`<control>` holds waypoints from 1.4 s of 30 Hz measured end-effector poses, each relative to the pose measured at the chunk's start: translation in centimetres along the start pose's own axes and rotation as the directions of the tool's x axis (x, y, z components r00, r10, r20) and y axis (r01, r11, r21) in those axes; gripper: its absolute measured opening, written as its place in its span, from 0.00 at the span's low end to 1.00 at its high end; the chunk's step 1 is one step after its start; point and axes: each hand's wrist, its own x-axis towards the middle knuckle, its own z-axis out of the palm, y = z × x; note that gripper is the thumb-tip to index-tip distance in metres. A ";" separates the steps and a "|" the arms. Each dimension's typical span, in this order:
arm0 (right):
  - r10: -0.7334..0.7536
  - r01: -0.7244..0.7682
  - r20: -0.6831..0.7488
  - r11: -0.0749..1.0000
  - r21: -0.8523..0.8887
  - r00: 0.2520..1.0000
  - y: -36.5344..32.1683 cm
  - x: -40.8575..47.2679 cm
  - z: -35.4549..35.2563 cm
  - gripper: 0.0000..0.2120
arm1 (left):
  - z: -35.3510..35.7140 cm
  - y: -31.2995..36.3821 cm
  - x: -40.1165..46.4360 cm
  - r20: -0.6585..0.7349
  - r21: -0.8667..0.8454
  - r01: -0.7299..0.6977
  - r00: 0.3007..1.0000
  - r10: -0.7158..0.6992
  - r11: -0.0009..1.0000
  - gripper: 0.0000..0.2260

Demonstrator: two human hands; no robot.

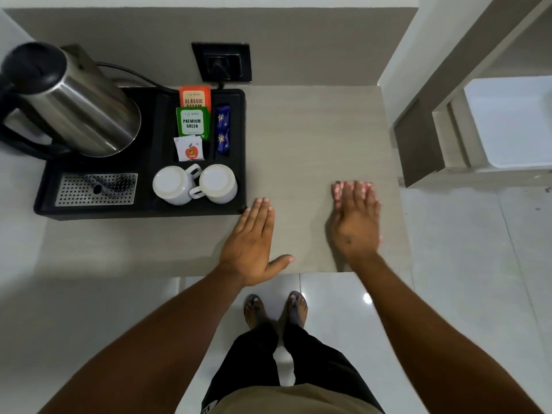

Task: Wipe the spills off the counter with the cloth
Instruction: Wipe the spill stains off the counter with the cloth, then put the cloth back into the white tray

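A small red-and-white cloth [337,190] lies flat on the grey counter [301,138] near its right edge. My right hand [355,222] presses down on the cloth with fingers spread flat, covering most of it. My left hand [254,243] rests palm down on the bare counter near the front edge, fingers together, thumb out, holding nothing. Its fingertips sit just beside the tray's front right corner. No spill shows clearly on the counter surface.
A black tray [239,144] at the left holds a steel kettle [74,100], two upturned white cups [194,183] and tea sachets [192,121]. A wall socket [221,62] sits behind. The counter ends just right of the cloth, above white floor tiles [478,264].
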 end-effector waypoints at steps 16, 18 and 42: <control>-0.075 0.072 0.029 0.993 0.091 0.997 -4.1 -2.5 0.5 0.26 | -3.0 1.2 2.3 0.122 0.036 -0.044 0.992 0.039 0.998 0.47; -0.065 0.062 0.019 0.990 0.124 0.998 -3.8 -2.3 -0.3 0.24 | -3.7 1.6 3.2 0.115 0.058 -0.066 0.992 0.059 0.996 0.47; 0.236 -0.231 -0.104 0.971 0.056 0.966 27.5 24.6 -17.8 0.30 | -7.6 23.5 36.9 -0.025 -0.054 -0.203 0.979 0.202 0.978 0.46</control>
